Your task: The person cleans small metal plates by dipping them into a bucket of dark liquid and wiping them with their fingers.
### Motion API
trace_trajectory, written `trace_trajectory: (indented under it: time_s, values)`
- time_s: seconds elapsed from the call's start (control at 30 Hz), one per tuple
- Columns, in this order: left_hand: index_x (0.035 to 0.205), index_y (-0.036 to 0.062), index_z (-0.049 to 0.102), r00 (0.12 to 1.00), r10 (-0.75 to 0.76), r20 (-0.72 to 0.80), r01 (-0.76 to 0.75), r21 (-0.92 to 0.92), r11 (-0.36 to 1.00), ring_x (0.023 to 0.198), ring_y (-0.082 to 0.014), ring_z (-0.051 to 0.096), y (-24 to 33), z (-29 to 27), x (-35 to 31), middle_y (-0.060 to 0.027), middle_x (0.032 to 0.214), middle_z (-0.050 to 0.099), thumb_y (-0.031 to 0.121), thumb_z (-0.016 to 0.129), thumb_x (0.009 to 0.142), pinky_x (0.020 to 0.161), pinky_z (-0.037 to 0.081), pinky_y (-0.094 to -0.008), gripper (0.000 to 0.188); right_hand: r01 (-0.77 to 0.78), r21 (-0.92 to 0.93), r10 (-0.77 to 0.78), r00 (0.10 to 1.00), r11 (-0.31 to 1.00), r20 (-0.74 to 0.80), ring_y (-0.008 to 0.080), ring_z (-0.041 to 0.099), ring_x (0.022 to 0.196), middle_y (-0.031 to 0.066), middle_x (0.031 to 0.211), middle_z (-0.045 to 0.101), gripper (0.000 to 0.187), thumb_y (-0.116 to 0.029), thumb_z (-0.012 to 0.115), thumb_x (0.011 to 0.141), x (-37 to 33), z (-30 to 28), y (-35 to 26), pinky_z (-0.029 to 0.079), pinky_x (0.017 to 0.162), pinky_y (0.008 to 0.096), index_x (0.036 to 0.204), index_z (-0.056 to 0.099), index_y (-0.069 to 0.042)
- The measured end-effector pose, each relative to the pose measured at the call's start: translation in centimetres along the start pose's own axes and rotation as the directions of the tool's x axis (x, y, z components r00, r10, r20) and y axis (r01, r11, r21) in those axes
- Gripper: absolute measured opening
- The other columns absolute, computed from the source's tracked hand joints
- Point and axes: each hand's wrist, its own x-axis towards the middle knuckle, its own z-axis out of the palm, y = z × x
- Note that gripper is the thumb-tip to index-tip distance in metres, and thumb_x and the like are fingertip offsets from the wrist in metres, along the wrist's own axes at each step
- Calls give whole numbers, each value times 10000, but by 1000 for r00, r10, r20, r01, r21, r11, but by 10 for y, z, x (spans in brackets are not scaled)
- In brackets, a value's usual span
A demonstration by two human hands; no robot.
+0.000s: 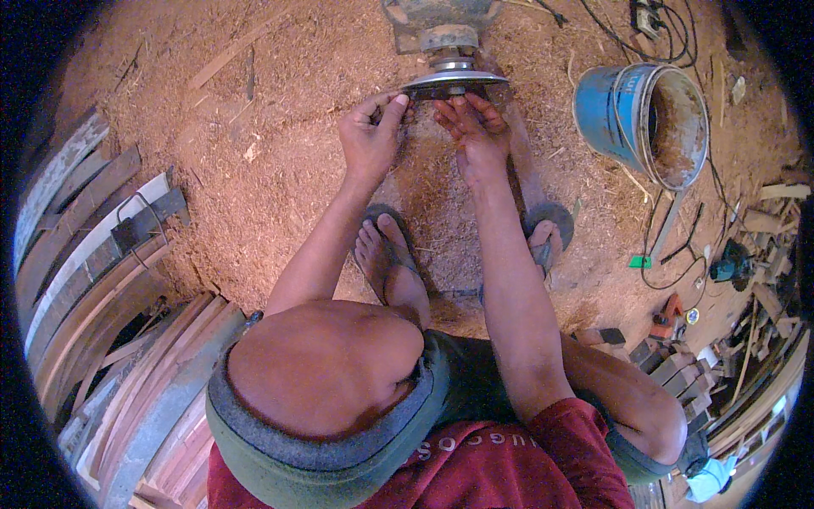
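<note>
A metal disc (475,78) on the shaft of a motor (445,15) stands at the top middle, seen nearly edge-on, with a small hub end showing at its near side. My left hand (371,134) is at the disc's left edge, thumb and fingers pinched together. Turned partly palm up, my right hand (482,140) has its fingers bent at the near side of the disc, close to the hub. Something dark and thin lies between the two hands' fingertips, too small and dim to name. What either hand grips is hidden.
Sawdust covers the ground (280,170). A blue bucket (609,110) lies tipped to the right, with cables (670,59) beyond it. Curved wooden pieces (102,288) are stacked at the left. Wood blocks (678,369) and an orange tool (668,316) lie at the right.
</note>
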Motion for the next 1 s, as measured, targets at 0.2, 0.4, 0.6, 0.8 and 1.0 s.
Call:
trace_trajectory:
  time_s: [0.2,0.4,0.6,0.8,1.0]
  values:
    - [939,-22,704,999,37,-16,-37,-20,999,677,-74,600,0,-1,0,-43,765,688,128,647,883,617,474,-216,170,19,11,-19,999,1000,27,310,680,911,145,965,663,188,-38,654,862,0,3,1,569,774,412,1038,586,-36]
    - [941,-27,701,1000,6,-29,-7,-22,1000,685,-78,606,0,-1,0,-47,769,691,119,649,879,630,481,-221,167,6,-1,-6,1000,1000,22,309,681,910,144,963,666,175,-28,643,868,1,2,2,568,768,408,1034,589,-45]
    - [946,-28,700,999,20,-36,-20,-15,1000,680,-77,602,-6,-4,2,-45,766,688,115,646,880,623,480,-225,167,1,-3,-1,1000,1000,13,309,680,911,142,957,666,146,-21,633,874,0,7,3,563,769,403,1009,585,-49]
    - [945,-30,698,999,-27,-19,26,-53,998,672,-80,598,3,-4,-1,-44,762,681,115,641,885,611,476,-219,167,2,-11,-2,1000,1000,-5,314,676,914,141,956,659,141,-18,634,872,-1,7,4,561,779,411,999,579,-47]
    - [954,-35,692,999,-19,-44,16,-63,998,674,-76,600,4,-5,-1,-46,760,679,108,641,885,608,477,-215,166,-6,-35,6,1000,999,-8,320,673,917,144,955,652,159,-15,641,866,-1,9,4,563,787,422,1005,568,-32]
